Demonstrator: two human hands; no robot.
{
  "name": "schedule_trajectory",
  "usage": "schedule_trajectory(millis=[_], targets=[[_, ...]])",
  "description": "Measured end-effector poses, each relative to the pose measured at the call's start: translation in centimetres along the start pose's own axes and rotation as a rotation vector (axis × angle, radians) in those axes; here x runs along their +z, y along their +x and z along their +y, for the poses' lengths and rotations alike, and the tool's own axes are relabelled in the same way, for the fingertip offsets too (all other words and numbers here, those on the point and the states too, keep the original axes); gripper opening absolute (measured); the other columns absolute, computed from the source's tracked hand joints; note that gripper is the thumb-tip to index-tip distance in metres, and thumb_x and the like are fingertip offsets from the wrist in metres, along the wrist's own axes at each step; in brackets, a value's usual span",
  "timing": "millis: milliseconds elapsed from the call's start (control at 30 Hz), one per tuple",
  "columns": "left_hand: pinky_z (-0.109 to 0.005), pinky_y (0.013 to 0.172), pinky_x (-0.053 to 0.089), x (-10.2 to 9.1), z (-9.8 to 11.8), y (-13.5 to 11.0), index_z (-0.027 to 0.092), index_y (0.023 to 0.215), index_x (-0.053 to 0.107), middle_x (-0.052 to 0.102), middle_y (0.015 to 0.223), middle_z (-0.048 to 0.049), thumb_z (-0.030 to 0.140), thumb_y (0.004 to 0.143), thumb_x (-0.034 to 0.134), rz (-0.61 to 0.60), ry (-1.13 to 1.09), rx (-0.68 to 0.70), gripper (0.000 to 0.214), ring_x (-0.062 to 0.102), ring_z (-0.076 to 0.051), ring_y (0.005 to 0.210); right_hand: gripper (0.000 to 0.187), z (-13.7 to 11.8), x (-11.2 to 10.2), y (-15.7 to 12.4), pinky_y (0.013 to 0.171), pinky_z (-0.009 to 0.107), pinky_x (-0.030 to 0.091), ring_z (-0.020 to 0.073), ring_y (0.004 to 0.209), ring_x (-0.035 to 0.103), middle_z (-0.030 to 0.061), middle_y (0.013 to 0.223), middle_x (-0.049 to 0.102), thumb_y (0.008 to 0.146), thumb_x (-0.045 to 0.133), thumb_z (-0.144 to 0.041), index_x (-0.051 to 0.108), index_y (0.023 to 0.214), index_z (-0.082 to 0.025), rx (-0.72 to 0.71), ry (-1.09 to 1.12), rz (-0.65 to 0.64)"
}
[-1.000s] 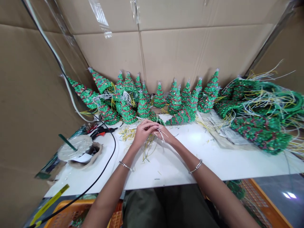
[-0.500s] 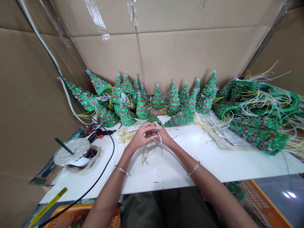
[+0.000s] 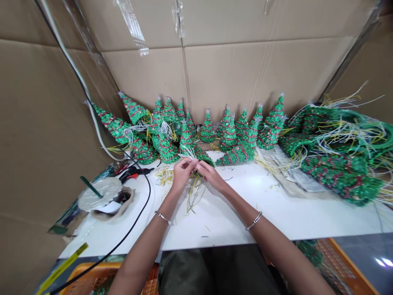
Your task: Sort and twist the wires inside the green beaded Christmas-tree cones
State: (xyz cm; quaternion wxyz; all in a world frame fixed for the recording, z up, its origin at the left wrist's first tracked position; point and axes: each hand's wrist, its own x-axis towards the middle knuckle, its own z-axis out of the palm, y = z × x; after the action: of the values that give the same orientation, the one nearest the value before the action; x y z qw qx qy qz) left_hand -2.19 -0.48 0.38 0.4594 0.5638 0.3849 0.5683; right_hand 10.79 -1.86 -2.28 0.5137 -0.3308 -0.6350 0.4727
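Note:
My left hand point(image 3: 183, 173) and my right hand point(image 3: 211, 174) meet over the middle of the white table. Fingers of both are pinched together on a bunch of white wires point(image 3: 188, 152), whose loose ends fan up and to the left. Just behind and under my fingers lies a small green Christmas tree point(image 3: 204, 155) on its side, partly hidden by my hands. Yellow and dark wires point(image 3: 193, 196) hang or lie below my hands on the tabletop.
Several decorated trees point(image 3: 229, 137) stand along the cardboard wall point(image 3: 227, 69). Larger trees with tangled wires point(image 3: 337, 174) lie at the right. A glue gun point(image 3: 133, 174), a black cable point(image 3: 144, 213) and a plastic-covered reel point(image 3: 100, 193) are at the left. Orange crates point(image 3: 344, 262) sit below the table.
The white wires, which hung down to the right by my right hand, now point up and left. My fingertips have come together on them, and the view has shifted slightly.

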Motion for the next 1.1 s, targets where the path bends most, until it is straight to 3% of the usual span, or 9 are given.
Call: schedule_trajectory(millis=[167,333,567,800,1100], targets=[[-0.018,0.038,0.029,0.2,0.0,-0.1,0.016,0.064,0.060,0.050,0.047,0.0054,0.042,0.064,0.078,0.035,-0.053,-0.069,0.032,0.041,-0.005,0.039,0.042,0.4,0.1,0.2,0.065,0.026,0.036,0.0121,0.064,0.042,-0.0024,0.066,0.046,0.089,0.045,-0.057,0.050,0.071,-0.019,-0.042,-0.028,0.061],[-0.019,0.039,0.033,0.4,0.0,-0.1,0.016,0.062,0.059,0.053,0.046,0.0044,0.041,0.064,0.078,0.048,-0.060,-0.041,0.031,0.047,-0.007,0.038,0.043,0.2,-0.1,0.6,0.078,0.030,0.042,0.0151,0.071,0.051,0.0001,0.066,0.054,0.087,0.048,-0.058,0.057,0.073,-0.018,-0.051,0.082,-0.043],[-0.020,0.043,0.038,0.2,-0.5,0.1,0.016,0.063,0.064,0.056,0.048,0.0033,0.038,0.062,0.080,0.079,-0.029,-0.009,0.027,0.047,-0.007,0.043,0.049,1.0,-0.3,0.9,0.063,0.026,0.037,0.0119,0.063,0.041,-0.0015,0.067,0.049,0.079,0.051,-0.067,0.054,0.075,-0.019,0.066,0.089,-0.004],[-0.021,0.052,0.046,-0.2,-0.9,0.4,0.013,0.088,0.069,0.070,0.075,-0.0039,0.033,0.055,0.084,0.038,-0.182,-0.118,0.041,0.061,-0.012,0.059,0.049,0.5,0.2,0.8,0.057,0.025,0.033,0.0121,0.061,0.039,-0.0020,0.067,0.046,0.079,0.049,-0.068,0.050,0.073,-0.020,0.060,0.084,0.165],[-0.019,0.048,0.041,0.1,-0.8,0.2,0.014,0.077,0.070,0.068,0.068,-0.0020,0.033,0.058,0.082,0.134,-0.153,-0.072,0.030,0.056,-0.009,0.054,0.046,0.5,-0.2,0.5,0.051,0.024,0.027,0.0112,0.056,0.034,-0.0035,0.060,0.040,0.081,0.050,-0.063,0.056,0.074,-0.019,0.065,0.052,0.112]])
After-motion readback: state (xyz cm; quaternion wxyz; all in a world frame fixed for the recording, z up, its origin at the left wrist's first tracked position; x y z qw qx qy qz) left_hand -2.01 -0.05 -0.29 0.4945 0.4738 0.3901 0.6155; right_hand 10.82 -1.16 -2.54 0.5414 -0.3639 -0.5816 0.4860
